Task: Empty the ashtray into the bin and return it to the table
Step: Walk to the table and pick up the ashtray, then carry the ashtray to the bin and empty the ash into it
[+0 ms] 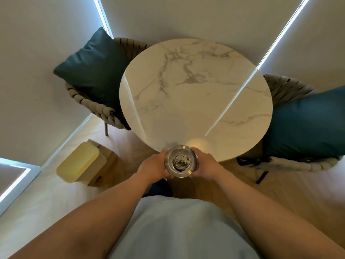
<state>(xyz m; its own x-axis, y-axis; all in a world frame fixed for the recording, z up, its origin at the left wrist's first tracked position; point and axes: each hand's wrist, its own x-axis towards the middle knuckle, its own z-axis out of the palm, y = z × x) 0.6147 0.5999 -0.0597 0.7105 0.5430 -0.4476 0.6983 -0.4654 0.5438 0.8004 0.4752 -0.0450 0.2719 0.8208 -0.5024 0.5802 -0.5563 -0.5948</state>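
Observation:
A round metal ashtray (180, 161) holding dark ash and grey bits is gripped between both hands at the near edge of the round white marble table (194, 94). My left hand (155, 166) clasps its left rim and my right hand (204, 165) clasps its right rim. The ashtray sits partly past the table's near edge, level, above the wooden floor. A yellow-lidded wooden bin (84, 162) stands on the floor to the left of the table, its lid closed.
Two woven rope chairs flank the table: one at the back left with a dark green cushion (93, 70), one at the right with a teal cushion (306, 124). Walls close in behind the table. Open wooden floor lies between me and the bin.

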